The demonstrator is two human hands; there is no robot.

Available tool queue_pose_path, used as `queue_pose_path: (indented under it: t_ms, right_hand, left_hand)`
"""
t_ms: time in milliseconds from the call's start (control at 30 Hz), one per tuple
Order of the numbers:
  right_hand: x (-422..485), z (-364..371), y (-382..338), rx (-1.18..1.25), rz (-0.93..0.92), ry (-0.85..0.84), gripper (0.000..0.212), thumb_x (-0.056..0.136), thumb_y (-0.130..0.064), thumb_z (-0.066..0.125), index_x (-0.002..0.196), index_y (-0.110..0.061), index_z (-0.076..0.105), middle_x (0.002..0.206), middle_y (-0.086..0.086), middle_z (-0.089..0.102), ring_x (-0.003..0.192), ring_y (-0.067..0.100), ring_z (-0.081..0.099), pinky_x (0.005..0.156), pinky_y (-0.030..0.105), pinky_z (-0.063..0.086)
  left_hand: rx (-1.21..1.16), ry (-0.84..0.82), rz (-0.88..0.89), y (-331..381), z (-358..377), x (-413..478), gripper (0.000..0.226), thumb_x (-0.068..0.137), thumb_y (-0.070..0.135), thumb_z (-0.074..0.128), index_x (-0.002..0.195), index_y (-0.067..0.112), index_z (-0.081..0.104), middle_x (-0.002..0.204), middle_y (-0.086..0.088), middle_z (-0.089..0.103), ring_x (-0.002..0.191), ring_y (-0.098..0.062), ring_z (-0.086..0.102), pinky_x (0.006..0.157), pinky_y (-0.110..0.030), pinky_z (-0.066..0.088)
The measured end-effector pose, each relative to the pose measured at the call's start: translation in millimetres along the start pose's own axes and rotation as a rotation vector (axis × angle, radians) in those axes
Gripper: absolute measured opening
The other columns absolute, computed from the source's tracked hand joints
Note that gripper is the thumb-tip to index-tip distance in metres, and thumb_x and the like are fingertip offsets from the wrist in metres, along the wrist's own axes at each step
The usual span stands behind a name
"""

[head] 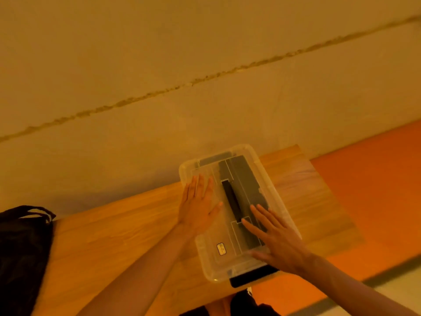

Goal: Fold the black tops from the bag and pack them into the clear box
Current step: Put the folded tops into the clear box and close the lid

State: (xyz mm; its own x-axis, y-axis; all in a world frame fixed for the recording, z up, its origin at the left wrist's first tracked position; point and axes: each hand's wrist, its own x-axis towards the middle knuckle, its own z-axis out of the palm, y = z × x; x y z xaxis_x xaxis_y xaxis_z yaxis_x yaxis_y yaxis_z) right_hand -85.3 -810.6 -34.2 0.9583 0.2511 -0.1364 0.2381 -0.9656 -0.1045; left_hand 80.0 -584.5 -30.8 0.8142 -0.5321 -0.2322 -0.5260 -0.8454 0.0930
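Wooden table [114, 236], clear rectangular plastic box [205, 256] (folded black tops [245, 179] inside)

Box [271, 188] sitting on the table [114, 236]; bag [22, 247] lying well to its left
Tops [243, 179] are lying inside; left hand [198, 206] is resting on the lid [211, 242] farther back, right hand [280, 242] nearer.

Both hands flat on lid [213, 236] of clear box [206, 269]. Left hand [198, 206] presses far-left part, fingers straight. Right hand [276, 240] spread over near-right part. Folded black tops [245, 181] show through lid. Box sits on wooden table [114, 236]; black bag [22, 252] at table's left end.
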Motion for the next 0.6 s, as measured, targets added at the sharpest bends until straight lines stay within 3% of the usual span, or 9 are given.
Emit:
queue_pose_path:
  t_ms: [133, 233, 333, 467, 533, 600]
  right_hand:
    - [-20.8, 3.6, 3.0, 0.058, -0.085, -0.041, 0.09, 0.086, -0.088, 0.033, 0.158, -0.034, 0.028, 0.166, 0.007, 0.021, 0.154, 0.029, 0.016, 0.119, 0.048, 0.012]
    - [-26.0, 4.1, 10.1, 0.1, -0.125, -0.058, 0.094, 0.084, -0.09, 0.031, 0.16, -0.035, 0.02, 0.169, 0.004, 0.011, 0.156, 0.025, 0.002, 0.123, 0.048, 0.008]
    - [-26.9, 5.0, 13.1, 0.125, -0.118, -0.058, 0.097, 0.083, -0.091, 0.032, 0.16, -0.034, 0.019, 0.169, 0.004, 0.011, 0.156, 0.023, -0.002, 0.125, 0.051, 0.014]
    - [-26.4, 6.2, 10.9, 0.133, -0.103, -0.051, 0.1, 0.081, -0.092, 0.032, 0.16, -0.032, 0.021, 0.168, 0.004, 0.014, 0.156, 0.023, -0.001, 0.124, 0.051, 0.015]
    - [-24.8, 5.3, 10.5, 0.136, -0.093, -0.044, 0.101, 0.08, -0.093, 0.033, 0.16, -0.032, 0.022, 0.168, 0.004, 0.014, 0.156, 0.023, 0.0, 0.125, 0.049, 0.013]
    - [-23.3, 4.9, 9.6, 0.133, -0.082, -0.036, 0.101, 0.079, -0.093, 0.035, 0.159, -0.033, 0.023, 0.168, 0.004, 0.015, 0.156, 0.022, 0.0, 0.126, 0.047, 0.01]
  left_hand:
    - [-0.013, -0.062, -0.018, -6.9, -18.3, 48.8, 0.094, 0.088, 0.078, 0.002, 0.158, 0.019, -0.019, 0.165, -0.014, -0.023, 0.153, -0.037, -0.02, 0.124, -0.053, -0.009]
    - [0.064, -0.091, 0.009, -6.0, -32.3, 89.6, 0.101, 0.086, 0.078, 0.012, 0.161, 0.015, -0.01, 0.168, -0.018, -0.013, 0.155, -0.038, -0.011, 0.125, -0.054, -0.002]
    - [0.063, -0.138, -0.017, -3.7, -47.7, 127.2, 0.111, 0.085, 0.084, 0.037, 0.163, 0.013, 0.001, 0.168, -0.019, 0.009, 0.155, -0.038, 0.012, 0.125, -0.053, 0.013]
    - [-0.124, -0.314, -0.086, -12.2, -63.8, 159.2, 0.133, 0.053, 0.095, 0.06, 0.155, 0.014, 0.031, 0.153, -0.017, 0.046, 0.134, -0.039, 0.049, 0.099, -0.047, 0.049]
    - [-0.16, -0.356, -0.07, -13.6, -66.3, 167.8, 0.138, 0.043, 0.097, 0.063, 0.152, 0.016, 0.036, 0.147, -0.014, 0.051, 0.121, -0.038, 0.058, 0.08, -0.041, 0.055]
    - [-0.181, -0.382, -0.076, -12.4, -65.2, 172.7, 0.14, 0.046, 0.09, 0.069, 0.158, 0.017, 0.027, 0.154, -0.015, 0.043, 0.126, -0.039, 0.055, 0.08, -0.04, 0.053]
